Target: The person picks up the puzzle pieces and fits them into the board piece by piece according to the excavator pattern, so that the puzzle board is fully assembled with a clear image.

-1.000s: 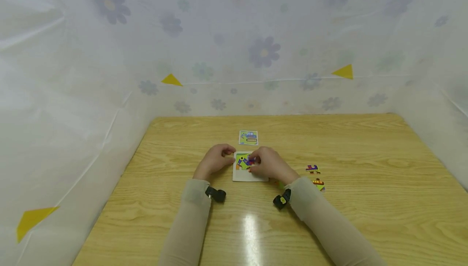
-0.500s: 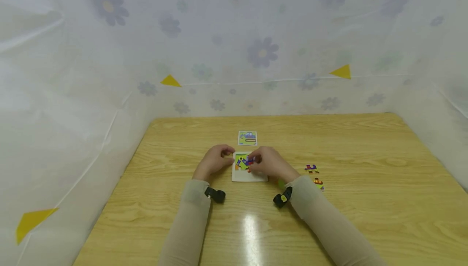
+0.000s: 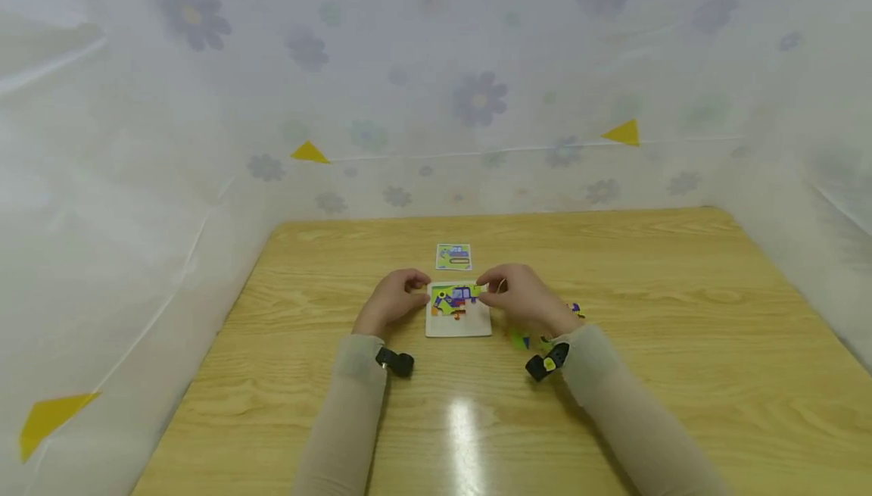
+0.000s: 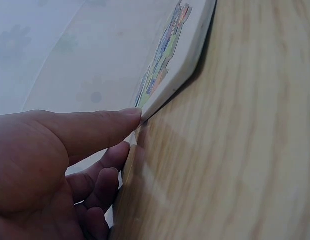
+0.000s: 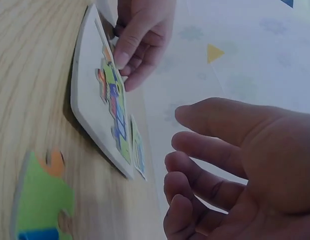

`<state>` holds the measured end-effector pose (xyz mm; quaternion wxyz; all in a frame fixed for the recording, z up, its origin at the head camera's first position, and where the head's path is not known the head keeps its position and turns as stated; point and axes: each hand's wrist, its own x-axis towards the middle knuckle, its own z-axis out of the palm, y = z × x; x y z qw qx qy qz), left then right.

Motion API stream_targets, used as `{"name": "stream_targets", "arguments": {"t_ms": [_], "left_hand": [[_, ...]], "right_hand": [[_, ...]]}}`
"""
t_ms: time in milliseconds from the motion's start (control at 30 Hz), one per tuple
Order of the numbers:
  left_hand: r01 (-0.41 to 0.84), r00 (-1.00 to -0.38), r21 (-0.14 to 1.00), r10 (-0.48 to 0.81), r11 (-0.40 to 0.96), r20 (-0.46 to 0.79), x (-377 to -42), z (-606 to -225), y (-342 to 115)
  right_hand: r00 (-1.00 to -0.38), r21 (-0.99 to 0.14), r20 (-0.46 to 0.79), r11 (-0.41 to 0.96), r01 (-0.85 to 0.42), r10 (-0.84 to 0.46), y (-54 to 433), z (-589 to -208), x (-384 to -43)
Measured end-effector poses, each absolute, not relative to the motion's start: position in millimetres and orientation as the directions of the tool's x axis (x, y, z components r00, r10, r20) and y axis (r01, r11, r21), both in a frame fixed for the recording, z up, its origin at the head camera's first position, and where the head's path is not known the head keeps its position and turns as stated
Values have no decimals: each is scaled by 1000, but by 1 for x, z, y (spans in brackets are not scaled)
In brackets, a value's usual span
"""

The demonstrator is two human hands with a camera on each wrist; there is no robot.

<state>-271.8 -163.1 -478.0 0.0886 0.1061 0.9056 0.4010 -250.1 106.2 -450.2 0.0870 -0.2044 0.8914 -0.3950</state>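
Observation:
A white puzzle board (image 3: 439,328) lies on the table with a partly assembled digger picture (image 3: 450,297) in its upper part; its lower part is bare white. My left hand (image 3: 391,301) pinches the board's left edge, thumb on the rim, as the left wrist view shows at the corner. Over the board's right side is my right hand (image 3: 527,299), fingers loosely bent and apart, holding nothing in the right wrist view. A loose green puzzle piece (image 5: 44,200) with a blue patch lies on the table near the right hand.
Behind the board lies a small picture card (image 3: 453,257) of a digger. Another loose puzzle piece (image 3: 577,310) shows partly beyond the right wrist. A flowered white curtain (image 3: 436,102) stands along the table's back edge.
My right hand has let go of a puzzle piece at the board and shifted right, uncovering the picture's upper right. The left hand keeps its place at the board's edge.

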Motion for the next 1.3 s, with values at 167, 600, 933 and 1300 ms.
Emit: {"name": "stream_targets", "arguments": {"t_ms": [167,600,933,1300], "left_hand": [[117,-960,748,266,653,-82,-273,-482,-165],[101,-963,749,255,655,-92,-273,-485,-164],[97,-965,744,245,661,-92,-273,-483,-164],[99,-963,739,250,666,-97,-273,-480,-161]], "right_hand": [[-895,-740,63,582,-339,-441,125,-451,-248],[-915,-710,108,614,-345,-389,175,-452,-236],[-921,-665,87,666,-338,-380,213,-460,-232],[-926,-646,33,699,-308,-377,244,-464,-229]]}}
